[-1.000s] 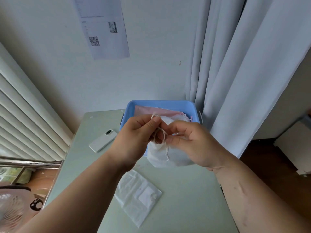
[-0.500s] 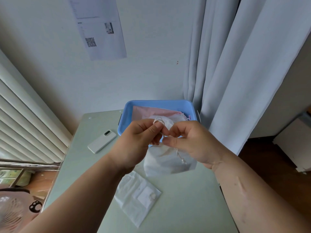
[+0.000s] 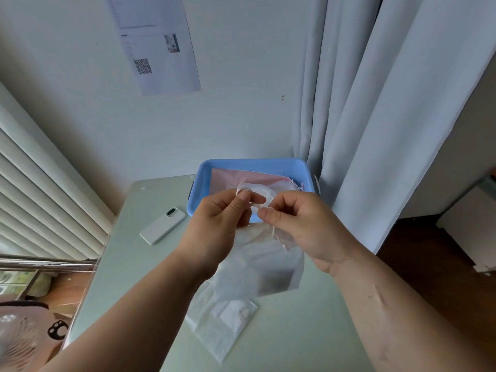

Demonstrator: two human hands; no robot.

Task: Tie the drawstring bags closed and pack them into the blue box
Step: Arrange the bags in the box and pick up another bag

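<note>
The sheet (image 3: 158, 44) on the wall carries a QR code (image 3: 142, 66); its print is too blurred to read. The left hand (image 3: 214, 226) and right hand (image 3: 300, 224) each pinch the cord (image 3: 257, 204) of a white drawstring bag (image 3: 265, 267), which hangs above the worktop (image 3: 295, 331) just in front of the blue box (image 3: 252, 165). Since half a second ago the hands have drawn slightly apart, widening the cord's loop.

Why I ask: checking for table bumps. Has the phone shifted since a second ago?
No. The phone stays left of the blue box, same gap.
</note>
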